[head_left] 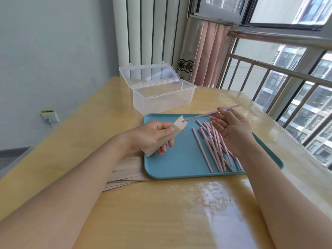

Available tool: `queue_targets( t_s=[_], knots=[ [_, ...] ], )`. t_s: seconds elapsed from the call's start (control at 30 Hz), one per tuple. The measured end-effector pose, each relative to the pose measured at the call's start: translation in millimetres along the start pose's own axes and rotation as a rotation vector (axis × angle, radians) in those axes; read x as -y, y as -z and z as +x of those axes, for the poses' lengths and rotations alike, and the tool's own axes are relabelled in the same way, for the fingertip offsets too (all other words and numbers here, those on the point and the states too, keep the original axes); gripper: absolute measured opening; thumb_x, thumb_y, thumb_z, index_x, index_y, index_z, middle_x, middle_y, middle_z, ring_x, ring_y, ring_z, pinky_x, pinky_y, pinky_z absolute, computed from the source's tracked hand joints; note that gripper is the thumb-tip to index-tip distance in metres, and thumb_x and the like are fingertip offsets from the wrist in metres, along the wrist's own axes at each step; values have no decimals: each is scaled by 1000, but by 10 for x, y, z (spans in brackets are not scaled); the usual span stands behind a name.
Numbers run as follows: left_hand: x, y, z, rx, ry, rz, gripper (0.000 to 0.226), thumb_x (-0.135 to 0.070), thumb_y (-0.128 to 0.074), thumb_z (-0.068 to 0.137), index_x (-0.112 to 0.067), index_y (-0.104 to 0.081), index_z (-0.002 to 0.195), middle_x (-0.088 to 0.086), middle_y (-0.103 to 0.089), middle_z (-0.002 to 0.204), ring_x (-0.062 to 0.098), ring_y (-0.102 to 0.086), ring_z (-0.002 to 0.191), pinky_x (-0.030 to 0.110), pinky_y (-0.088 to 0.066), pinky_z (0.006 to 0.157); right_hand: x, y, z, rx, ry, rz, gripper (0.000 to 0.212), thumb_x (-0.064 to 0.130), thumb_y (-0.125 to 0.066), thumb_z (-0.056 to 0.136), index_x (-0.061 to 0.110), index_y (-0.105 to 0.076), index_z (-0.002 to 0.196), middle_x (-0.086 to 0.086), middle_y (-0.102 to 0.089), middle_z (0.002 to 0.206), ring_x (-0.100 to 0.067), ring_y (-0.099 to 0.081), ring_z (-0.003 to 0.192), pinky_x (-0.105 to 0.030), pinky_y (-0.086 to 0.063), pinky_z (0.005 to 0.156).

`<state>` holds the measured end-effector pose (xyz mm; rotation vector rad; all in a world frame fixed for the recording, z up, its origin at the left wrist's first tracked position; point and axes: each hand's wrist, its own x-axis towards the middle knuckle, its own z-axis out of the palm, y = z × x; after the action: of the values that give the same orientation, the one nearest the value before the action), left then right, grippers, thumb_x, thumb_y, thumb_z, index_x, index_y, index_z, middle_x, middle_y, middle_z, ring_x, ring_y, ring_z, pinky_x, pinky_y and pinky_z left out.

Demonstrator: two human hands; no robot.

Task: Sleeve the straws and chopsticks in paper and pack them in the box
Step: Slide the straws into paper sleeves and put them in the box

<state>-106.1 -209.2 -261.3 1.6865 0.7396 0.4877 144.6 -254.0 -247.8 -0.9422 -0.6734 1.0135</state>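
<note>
My left hand (152, 137) grips a tan paper sleeve (177, 127), its open mouth turned to the right. My right hand (231, 126) pinches a pink straw (210, 113) whose left tip sits just at the sleeve's mouth. Both hands hover over a blue tray (172, 159) holding several loose pink straws (213, 144). A clear plastic box (161, 97) stands behind the tray with its lid open and nothing visible inside. A stack of flat paper sleeves (125, 171) lies left of the tray, partly under my left forearm.
The yellow table (161, 212) is glossy with a wet-looking glare in front of the tray. A wall with a socket (49, 117) lies to the left; a radiator, a curtain and a railed window stand behind and to the right.
</note>
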Motion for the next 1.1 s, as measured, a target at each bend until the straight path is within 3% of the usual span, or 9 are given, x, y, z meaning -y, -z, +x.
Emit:
queue_targets(
  t_s=[0.1,0.23,0.47,0.6,0.73,0.9,1.1],
  knots=[
    [0,-9,-6,-5,-11,-1,25,-26,-40,107,-16,-62,110,5,-62,84,12,-55,60,27,-52,60,4,4,7,-6,6,7,12,7,-55,101,1,-65,103,-13,-72,76,-18,-71,65,-22,-60,62],
    [5,4,4,1,-8,-29,28,-26,-39,108,-22,-58,128,5,-62,84,13,-56,61,28,-52,61,8,20,19,-1,-1,6,13,7,-54,101,0,-65,104,-14,-72,79,-20,-72,66,-23,-60,62],
    [-11,32,-13,38,-2,-70,32,-24,-35,109,-40,-53,130,4,-65,89,15,-55,63,27,-49,60,-7,12,8,11,-27,15,13,8,-56,101,0,-65,106,-13,-74,81,-19,-73,70,-23,-60,64],
    [-7,40,-8,43,6,-80,33,-26,-35,109,-38,-51,136,4,-62,86,14,-50,60,25,-47,57,-6,19,-3,46,-69,10,13,8,-55,101,1,-65,105,-12,-75,82,-18,-74,73,-21,-58,63],
    [-15,43,-14,37,30,-98,31,-28,-37,109,-37,-53,133,3,-59,83,12,-49,58,25,-46,56,30,38,9,63,-94,0,10,4,-54,99,1,-64,99,-7,-71,69,-18,-71,66,-21,-57,58],
    [-43,44,-47,90,63,-52,31,-29,-37,108,-38,-53,134,4,-60,88,14,-50,59,27,-46,55,77,108,38,112,-126,-53,11,5,-55,97,1,-65,97,-16,-70,80,-21,-70,65,-23,-58,56],
    [-53,10,-64,90,57,-83,33,-24,-36,109,-36,-52,135,6,-62,91,15,-56,63,30,-51,60,71,94,37,43,-102,49,11,6,-54,100,1,-63,99,-8,-69,67,-17,-70,63,-21,-58,58]
  ],
)
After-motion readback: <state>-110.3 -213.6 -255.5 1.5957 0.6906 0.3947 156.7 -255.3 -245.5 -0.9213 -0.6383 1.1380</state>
